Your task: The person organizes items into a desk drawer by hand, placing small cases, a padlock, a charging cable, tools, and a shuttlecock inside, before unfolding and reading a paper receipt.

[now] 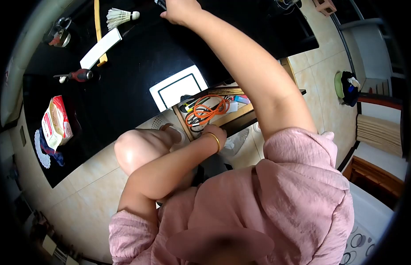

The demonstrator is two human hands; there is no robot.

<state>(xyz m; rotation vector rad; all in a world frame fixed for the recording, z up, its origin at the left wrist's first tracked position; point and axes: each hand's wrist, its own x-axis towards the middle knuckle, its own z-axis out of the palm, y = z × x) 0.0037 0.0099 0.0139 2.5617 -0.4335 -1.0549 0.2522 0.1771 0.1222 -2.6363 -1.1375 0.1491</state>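
Our right arm stretches forward over the glossy black table (126, 84), its bare forearm crossing above one end of the open drawer (238, 115) and hiding part of it. Our right hand (182, 11) is at the top edge of the view, fingers closed around a dark object (160, 4), mostly cut off, so we cannot tell what it is. Our left arm bends at the elbow above our bare knee (137, 148). Our left hand (215, 131), a gold bangle (214, 142) on its wrist, is at the drawer's near side with fingers curled; their tips are hidden, so we cannot tell whether they grip it. Inside the drawer, an orange cable (207, 115) lies looped over dark cords. Just beside the drawer, at the table's edge, is a white panel with a black outline (179, 88). Farther left on the table are a white bar (100, 48) lying across a wooden strip (97, 20), a shuttlecock (121, 17), a red-handled screwdriver (81, 75), a glass vessel (60, 36) and a red-and-white soft pack (57, 121).
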